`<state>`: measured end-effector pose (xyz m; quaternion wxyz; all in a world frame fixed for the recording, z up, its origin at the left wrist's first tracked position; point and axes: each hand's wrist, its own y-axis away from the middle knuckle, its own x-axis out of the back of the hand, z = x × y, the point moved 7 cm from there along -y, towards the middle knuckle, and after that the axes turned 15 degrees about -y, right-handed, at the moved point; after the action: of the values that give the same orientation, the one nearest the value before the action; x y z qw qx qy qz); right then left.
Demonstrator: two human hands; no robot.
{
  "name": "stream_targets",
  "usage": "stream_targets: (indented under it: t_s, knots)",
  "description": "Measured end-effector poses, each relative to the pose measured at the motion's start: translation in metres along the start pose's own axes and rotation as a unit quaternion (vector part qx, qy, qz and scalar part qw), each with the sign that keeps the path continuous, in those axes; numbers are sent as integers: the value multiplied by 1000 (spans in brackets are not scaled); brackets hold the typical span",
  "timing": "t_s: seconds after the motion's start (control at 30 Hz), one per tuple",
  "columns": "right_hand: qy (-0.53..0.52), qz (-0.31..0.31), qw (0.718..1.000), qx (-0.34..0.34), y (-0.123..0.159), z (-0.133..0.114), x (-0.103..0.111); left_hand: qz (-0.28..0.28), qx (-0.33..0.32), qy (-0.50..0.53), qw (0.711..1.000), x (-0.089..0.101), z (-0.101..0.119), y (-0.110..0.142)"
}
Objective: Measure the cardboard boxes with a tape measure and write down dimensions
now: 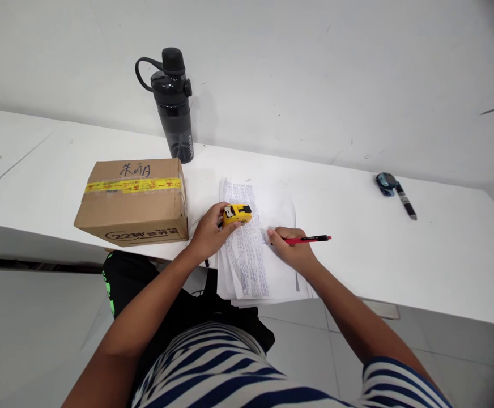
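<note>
My left hand (211, 230) is closed around a yellow tape measure (237, 213) with black and white markings, held over the left part of some papers. A red pen (309, 240) with a black end is gripped in my right hand (290, 247), its back end pointing right. That hand rests on a stack of white paper (279, 280). Columns of dense handwriting fill the left part of the top sheet, between my two hands. The pen's writing tip is mostly hidden by my fingers.
A taped cardboard box (134, 201) stands left of the papers. Behind it is a dark water bottle (174, 107), upright near the wall. Farther right on the white table (400, 249) lie a small dark blue roundish object (386, 182) and a black marker-like stick (406, 201).
</note>
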<state>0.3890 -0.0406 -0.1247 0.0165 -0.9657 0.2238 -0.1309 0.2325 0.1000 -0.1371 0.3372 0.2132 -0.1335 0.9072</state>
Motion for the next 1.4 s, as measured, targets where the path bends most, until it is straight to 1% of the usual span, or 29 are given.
stream_targets:
  t_s: [0.23,0.37,0.43,0.57,0.6,0.63,0.73,0.8,0.87,0.93,1.0,1.07,1.1,1.17,1.23,1.27,1.3,1.33,1.4]
  knots:
    - [10,12,1000,-9,1,-2,3,-2,-1,-3,1000,2,8,1]
    - [28,24,999,-19,1,2,5,6,-4,-11,1000,2,7,2]
    - [49,55,997,-14,3,5,7,12,-7,-19,1000,1,5,3]
    - [110,156,980,50,6,5,15,17,-21,-53,998,2,6,7]
    - [119,163,978,47,4,8,15,22,-26,-68,997,5,8,9]
    - [131,156,978,38,1,10,14,30,-34,-85,995,7,11,11]
    - [148,75,986,24,-9,8,4,57,-87,-114,988,16,25,23]
    - [123,6,992,39,-12,-6,-6,83,-101,-88,987,25,35,36]
    - [70,-85,993,47,-7,-26,-23,110,-87,-18,990,37,43,52]
    - [6,-166,985,46,5,-48,-44,113,-89,64,988,48,57,70]
    - [-55,-185,979,61,16,-72,-62,102,-130,115,980,61,76,89]
    - [-90,-177,977,80,22,-94,-78,100,-169,122,973,77,93,106]
    - [-96,-172,976,93,22,-104,-86,107,-174,114,972,86,98,113]
    - [-92,-171,969,151,16,-130,-100,147,-150,80,974,109,101,125]
    - [-61,-182,948,253,9,-163,-113,206,-100,37,973,135,97,134]
    - [-30,-195,930,310,6,-181,-120,228,-77,22,970,148,95,138]
    - [11,-213,910,357,3,-197,-127,239,-55,16,969,160,93,141]
    - [61,-231,888,392,1,-210,-134,236,-35,22,971,170,90,143]
    - [145,-253,853,433,-2,-231,-146,203,0,62,977,184,87,144]
